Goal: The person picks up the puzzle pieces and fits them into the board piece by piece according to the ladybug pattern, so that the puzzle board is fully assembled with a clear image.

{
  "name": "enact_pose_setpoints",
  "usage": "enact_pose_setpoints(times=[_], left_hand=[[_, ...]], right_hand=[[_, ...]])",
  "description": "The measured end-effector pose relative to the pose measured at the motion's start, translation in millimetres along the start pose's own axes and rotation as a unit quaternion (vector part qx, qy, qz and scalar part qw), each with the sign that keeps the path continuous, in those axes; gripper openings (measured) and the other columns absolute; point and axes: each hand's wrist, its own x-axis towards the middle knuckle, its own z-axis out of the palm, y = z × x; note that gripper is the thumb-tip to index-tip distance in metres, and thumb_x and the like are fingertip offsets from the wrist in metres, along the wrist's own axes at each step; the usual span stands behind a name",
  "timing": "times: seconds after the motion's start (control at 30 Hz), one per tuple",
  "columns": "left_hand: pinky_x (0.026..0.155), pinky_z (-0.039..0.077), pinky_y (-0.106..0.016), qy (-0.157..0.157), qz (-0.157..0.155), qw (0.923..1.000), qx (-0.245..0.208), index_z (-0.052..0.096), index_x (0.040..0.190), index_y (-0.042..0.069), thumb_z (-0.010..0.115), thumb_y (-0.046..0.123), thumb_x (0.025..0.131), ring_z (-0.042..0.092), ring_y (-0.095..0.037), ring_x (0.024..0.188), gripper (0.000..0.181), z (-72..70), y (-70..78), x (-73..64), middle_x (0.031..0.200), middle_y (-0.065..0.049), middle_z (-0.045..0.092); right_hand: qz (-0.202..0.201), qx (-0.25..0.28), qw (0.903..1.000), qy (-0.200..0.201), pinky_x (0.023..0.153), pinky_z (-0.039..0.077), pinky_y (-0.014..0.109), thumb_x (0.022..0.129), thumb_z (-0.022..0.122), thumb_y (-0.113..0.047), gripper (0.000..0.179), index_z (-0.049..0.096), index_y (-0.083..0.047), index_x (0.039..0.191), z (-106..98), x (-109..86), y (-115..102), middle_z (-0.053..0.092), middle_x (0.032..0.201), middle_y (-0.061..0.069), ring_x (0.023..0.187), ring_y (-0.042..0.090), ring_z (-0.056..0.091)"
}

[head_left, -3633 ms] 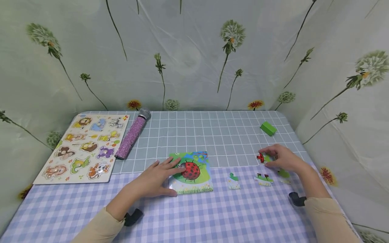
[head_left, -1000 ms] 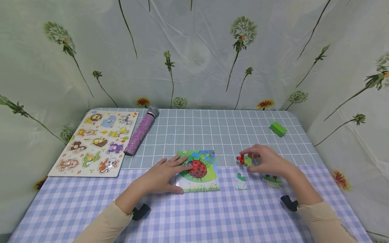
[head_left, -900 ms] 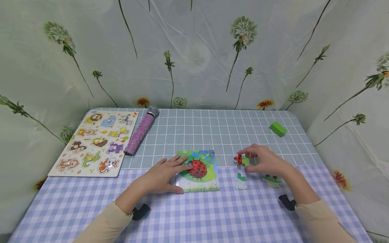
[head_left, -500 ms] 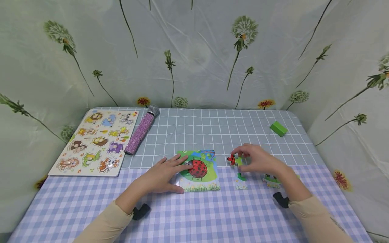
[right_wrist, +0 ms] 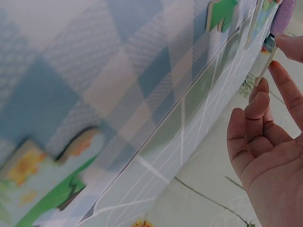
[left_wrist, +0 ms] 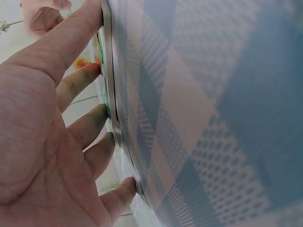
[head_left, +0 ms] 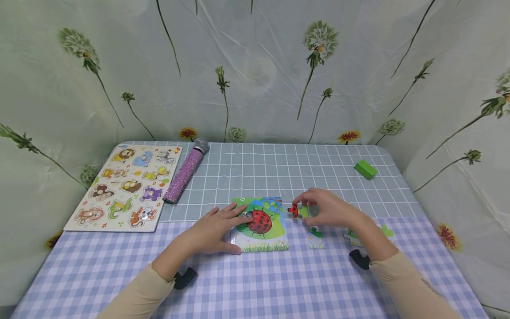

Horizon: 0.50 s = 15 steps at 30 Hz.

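In the head view, my left hand (head_left: 211, 231) rests with spread fingers on the left side of a ladybug puzzle (head_left: 263, 230), and the thumb lies at its near left corner. The left wrist view shows those straight fingers (left_wrist: 87, 125) touching the board's edge. Just right of the puzzle, my right hand (head_left: 324, 209) pinches a red and green puzzle piece (head_left: 294, 211) between thumb and fingers. This thin piece (right_wrist: 266, 66) appears edge-on in the right wrist view, off the table. Below that hand lies a loose green and white piece (head_left: 316, 243).
More loose pieces (head_left: 351, 239) lie under the right forearm, partly hidden. A green block (head_left: 365, 169) sits at the back right. At the left are a pink glittery microphone (head_left: 184, 175) and an animal peg puzzle board (head_left: 123, 190). Patterned curtains stand behind the table.
My right hand picked up the red and green piece at the right and has carried it left, close to the ladybug puzzle. The left hand has stayed on the puzzle.
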Motion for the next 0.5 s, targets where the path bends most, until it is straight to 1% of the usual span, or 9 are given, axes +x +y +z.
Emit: enact_pose_setpoints(times=[0.23, 0.33, 0.5], left_hand=[[0.125, 0.026, -0.078, 0.000, -0.002, 1.0000, -0.006, 0.048, 0.163, 0.031, 0.082, 0.057, 0.088, 0.024, -0.039, 0.166, 0.087, -0.7, 1.4, -0.1, 0.179, -0.004, 0.028], [0.123, 0.027, -0.078, 0.003, 0.003, 1.0000, -0.005, 0.048, 0.163, 0.030, 0.082, 0.057, 0.088, 0.026, -0.040, 0.165, 0.087, -0.8, 1.2, -0.2, 0.178, -0.006, 0.030], [0.124, 0.026, -0.078, 0.001, 0.000, 1.0000, -0.006, 0.048, 0.163, 0.031, 0.082, 0.058, 0.088, 0.025, -0.039, 0.166, 0.087, -0.7, 1.4, -0.8, 0.178, -0.005, 0.030]], right_hand=[[-0.022, 0.004, 0.9996, -0.017, 0.080, 0.051, 0.030, 0.082, 0.083, -0.011, 0.049, 0.076, -0.016, 0.131, 4.4, 8.1, -2.8, 0.070, 0.113, -0.001, 0.098, 0.018, 0.059], [-0.020, -0.003, 0.9995, -0.023, 0.079, 0.050, 0.030, 0.083, 0.084, -0.012, 0.049, 0.076, -0.016, 0.131, 7.6, 11.9, -4.3, 0.071, 0.114, 0.000, 0.097, 0.016, 0.059], [-0.020, -0.009, 0.9995, -0.025, 0.080, 0.050, 0.029, 0.083, 0.085, -0.013, 0.048, 0.078, -0.016, 0.131, 11.7, 16.8, -9.1, 0.070, 0.112, -0.001, 0.096, 0.016, 0.058]])
